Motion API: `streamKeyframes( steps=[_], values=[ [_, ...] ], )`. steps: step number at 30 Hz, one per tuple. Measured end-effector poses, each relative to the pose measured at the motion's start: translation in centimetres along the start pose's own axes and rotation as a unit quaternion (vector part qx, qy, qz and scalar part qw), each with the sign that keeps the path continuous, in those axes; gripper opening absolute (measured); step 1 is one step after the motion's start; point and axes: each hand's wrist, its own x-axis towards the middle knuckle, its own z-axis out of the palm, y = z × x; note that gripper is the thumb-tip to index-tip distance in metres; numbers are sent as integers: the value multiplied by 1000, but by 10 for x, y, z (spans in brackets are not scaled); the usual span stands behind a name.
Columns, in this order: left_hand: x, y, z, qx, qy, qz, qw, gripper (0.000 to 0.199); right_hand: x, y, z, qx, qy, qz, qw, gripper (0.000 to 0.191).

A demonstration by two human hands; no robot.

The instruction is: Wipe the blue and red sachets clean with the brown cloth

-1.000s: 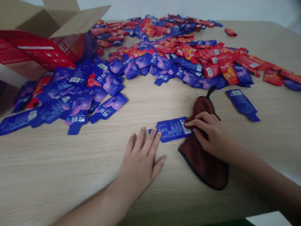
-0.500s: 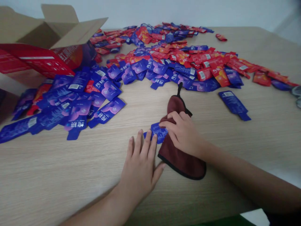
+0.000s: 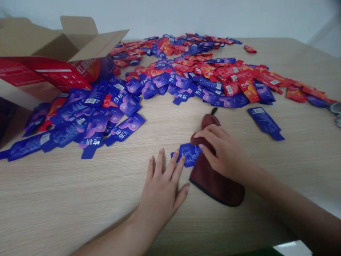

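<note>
My right hand (image 3: pixel 226 153) is closed over the middle of a maroon cloth (image 3: pixel 217 183) with dark edging and a small black loop at its far end. Under the cloth's left side lies a blue sachet (image 3: pixel 189 153), printed with small text; its right end is hidden. Fingers spread, my left hand (image 3: pixel 162 188) lies flat on the table, two fingertips touching the left end of that sachet.
Blue and red sachets (image 3: pixel 210 67) lie heaped across the back, with more blue ones (image 3: pixel 90 124) to the left. An open cardboard box (image 3: pixel 58 74) stands at the back left. One blue sachet (image 3: pixel 265 121) lies alone to the right on the wooden table (image 3: pixel 66 202).
The maroon cloth and the sachet under it have shifted a little to the right, along with my right hand. My left fingertips have moved slightly right too. The view has tilted up slightly.
</note>
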Motion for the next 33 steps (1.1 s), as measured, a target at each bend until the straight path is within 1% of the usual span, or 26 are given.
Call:
streamKeyframes(
  steps=[2,4,5,7,9,11,12,13,15,17,19,20,22,23,25,27,29,31,33],
  values=[
    [-1,-1,0,-4,0,6,1000,70,1,-21,11,-8,-28,-45,999,28],
    [-1,-3,1,-10,4,9,1000,71,-3,-27,20,-32,-44,-54,997,28],
    [-2,-3,1,-12,5,8,1000,70,-8,-22,22,-42,-41,-45,997,29],
    [-1,-3,0,-11,4,3,1000,69,-19,-1,20,-41,-27,-15,999,29],
    [0,-3,-1,-10,-1,1,1000,68,-30,27,11,-26,-12,22,999,27],
    [1,-2,-2,-12,-4,0,1000,68,-36,48,0,-20,-14,54,998,24],
    [1,-2,-3,-13,-4,0,1000,68,-36,53,-5,-20,-12,64,998,23],
    [1,-1,-3,-13,-4,-1,1000,68,-34,52,-8,-19,-5,70,997,22],
    [1,-2,-4,-12,-5,-4,1000,67,-26,38,-10,-7,23,60,998,22],
    [2,-3,-5,-12,-11,-5,1000,67,-15,11,-4,7,31,23,999,24],
    [2,-4,-5,-11,-19,1,1000,70,-6,-14,6,-6,-6,-27,1000,25],
    [2,-5,-6,-10,-23,5,1000,72,-3,-22,11,-20,-27,-43,999,25],
    [3,-6,-7,-6,-27,9,1000,74,-5,-26,19,-47,-54,-47,996,26],
    [3,-6,-7,-5,-26,8,1000,73,-8,-21,20,-52,-55,-39,996,26],
    [4,-6,-7,-6,-24,4,1000,70,-18,-2,18,-39,-41,-16,998,26],
    [4,-6,-7,-9,-21,3,1000,68,-28,24,10,-17,-20,12,1000,25],
    [4,-5,-6,-11,-18,3,1000,68,-33,44,0,-1,-19,31,999,23],
    [4,-4,-6,-11,-16,1,1000,68,-32,52,-9,2,-20,36,999,21],
    [3,-4,-5,-11,-15,-1,1000,68,-25,43,-15,10,-6,29,1000,20]
  ],
)
